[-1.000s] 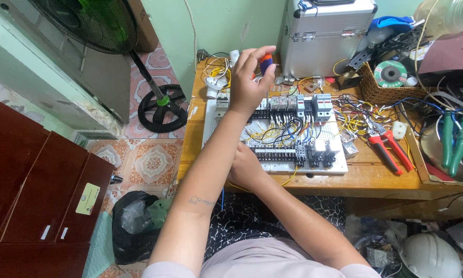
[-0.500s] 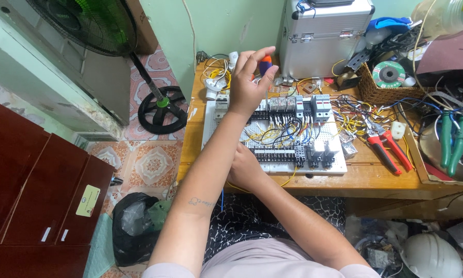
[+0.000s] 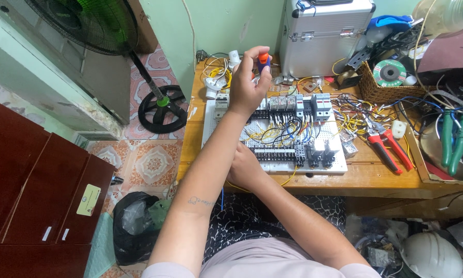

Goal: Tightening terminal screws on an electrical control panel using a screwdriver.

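While the left hand is raised over the back of the wooden workbench, its fingers are curled closed around a screwdriver with an orange and blue handle — only the top of the handle shows above the fingertips, and the shaft and tip are hidden behind the hand. The screwdriver stands roughly upright above the upper left part of the white wiring panel, near the row of circuit breakers. The right hand rests at the panel's near edge, by the black terminal blocks; seen from the back, its fingers are tucked out of sight, so I cannot tell whether they grip anything. A tangle of yellow and black wires covers the panel's middle. Red-handled pliers lie on the bench to the right — well apart from both hands. An aluminium case stands behind the panel, its top cut off by the frame.
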